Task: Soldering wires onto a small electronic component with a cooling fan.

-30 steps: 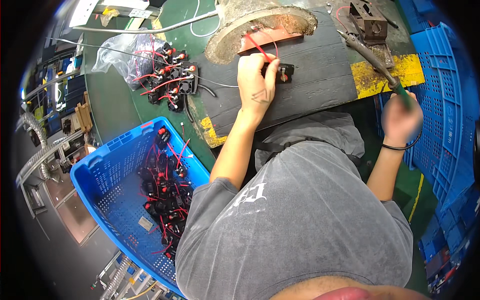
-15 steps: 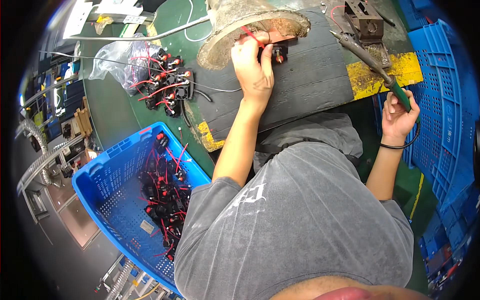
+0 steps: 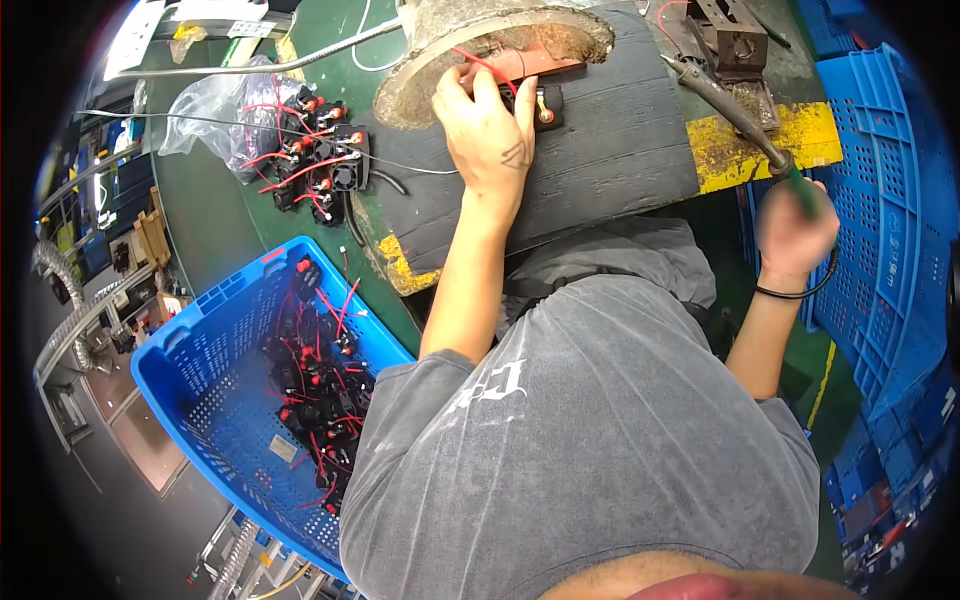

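Under the mouth of the stained funnel-shaped hood (image 3: 400, 95), my left hand (image 3: 487, 140) has its thumb and fingers on a small black fan unit (image 3: 546, 106). A red wire (image 3: 483, 62) runs up from between those fingers, and a red-brown block (image 3: 537, 62) lies just behind. Most of the fan unit's left side is hidden by the hand. Off to the right, my right hand (image 3: 795, 232), partly blurred, is closed around the green handle of a soldering iron (image 3: 725, 105). Its tip points up and left, away from the fan unit.
Several black fan units with red wires (image 3: 318, 160) lie left on the green table beside a clear plastic bag (image 3: 215, 115). A blue crate (image 3: 235, 400) at lower left holds more. A metal stand (image 3: 728, 38) sits far right, near tall blue crates (image 3: 875, 210).
The view has shifted slightly. My left hand's fingers have spread a little along the fan unit, and the red wire now slants leftward. The soldering iron stays at the right.
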Motion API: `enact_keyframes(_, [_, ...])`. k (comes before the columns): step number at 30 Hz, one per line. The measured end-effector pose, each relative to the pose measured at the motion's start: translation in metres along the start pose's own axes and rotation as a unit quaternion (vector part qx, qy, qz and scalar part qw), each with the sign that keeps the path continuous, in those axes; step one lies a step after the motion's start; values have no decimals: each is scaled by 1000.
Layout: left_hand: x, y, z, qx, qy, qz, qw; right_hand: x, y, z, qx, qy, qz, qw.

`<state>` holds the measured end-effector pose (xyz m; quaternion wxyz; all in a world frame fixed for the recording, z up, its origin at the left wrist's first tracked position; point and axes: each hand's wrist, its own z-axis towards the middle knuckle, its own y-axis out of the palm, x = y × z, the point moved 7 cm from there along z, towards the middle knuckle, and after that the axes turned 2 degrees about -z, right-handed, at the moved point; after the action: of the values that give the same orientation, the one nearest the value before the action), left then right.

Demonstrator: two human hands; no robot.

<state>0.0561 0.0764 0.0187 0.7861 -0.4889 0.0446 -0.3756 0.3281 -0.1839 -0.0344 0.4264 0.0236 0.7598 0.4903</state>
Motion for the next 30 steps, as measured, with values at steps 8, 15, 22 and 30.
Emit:
enact_keyframes(8, [4, -22, -26, -103, 49, -92, 989, 7, 4, 5, -8, 11, -10, 1000])
enact_keyframes(15, [0, -11, -21, -42, 57, -97, 993, 15, 16, 6, 4, 34, -23, 999])
enact_keyframes(22, [-4, -10, -23, -32, 27, -123, 992, 17, 14, 4, 4, 36, -36, 999])
enact_keyframes(30, [-10, -9, -21, -51, 41, -177, 982, 22, 21, 4, -12, 55, -31, 998])
